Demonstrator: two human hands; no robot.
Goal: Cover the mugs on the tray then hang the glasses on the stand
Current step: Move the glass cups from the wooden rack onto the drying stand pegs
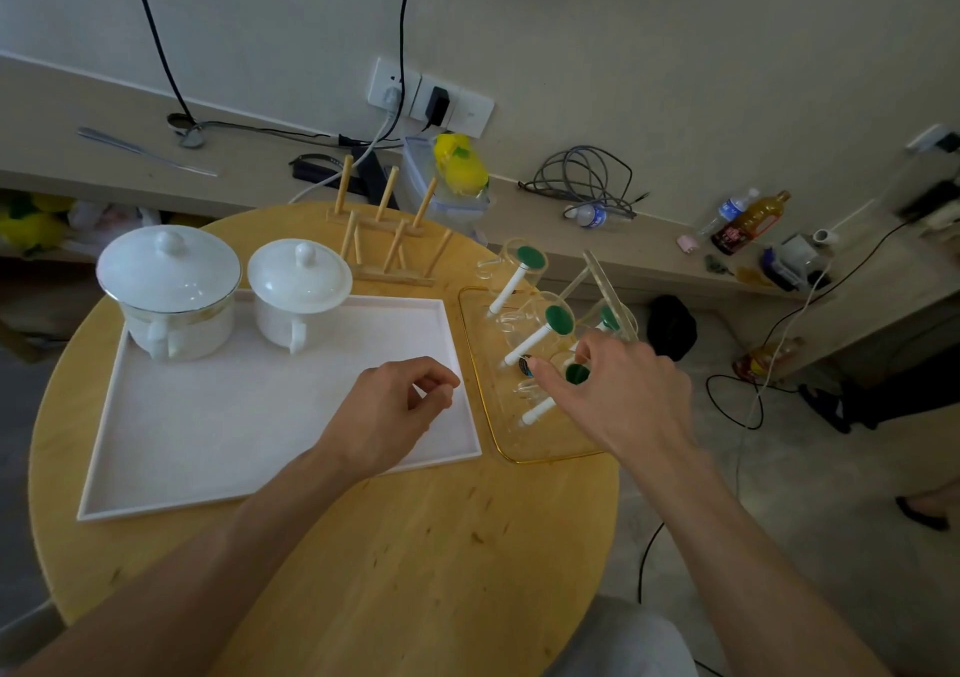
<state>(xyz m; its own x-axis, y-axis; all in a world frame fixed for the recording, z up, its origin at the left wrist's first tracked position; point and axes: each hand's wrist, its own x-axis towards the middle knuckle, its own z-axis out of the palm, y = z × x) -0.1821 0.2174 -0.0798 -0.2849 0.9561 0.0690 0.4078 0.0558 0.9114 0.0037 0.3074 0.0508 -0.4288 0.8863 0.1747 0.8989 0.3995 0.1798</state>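
Two white mugs stand at the back of the white tray (260, 416), each with its lid on: a large one (171, 286) at the left and a smaller one (298, 294) beside it. To the right a clear stand (519, 432) with a gold rim carries white pegs with green caps; clear glasses (511, 265) hang on several of them. My right hand (618, 395) rests over the nearest peg, fingers around a glass (540, 382) there. My left hand (400, 408) hovers over the tray's right side, fingers loosely curled, holding nothing.
A wooden peg rack (389, 229) stands behind the tray on the round wooden table (415, 546). Beyond lies a ledge with cables, bottles (748, 221) and a yellow item in a clear box (457, 167). A person's foot shows on the floor at the right.
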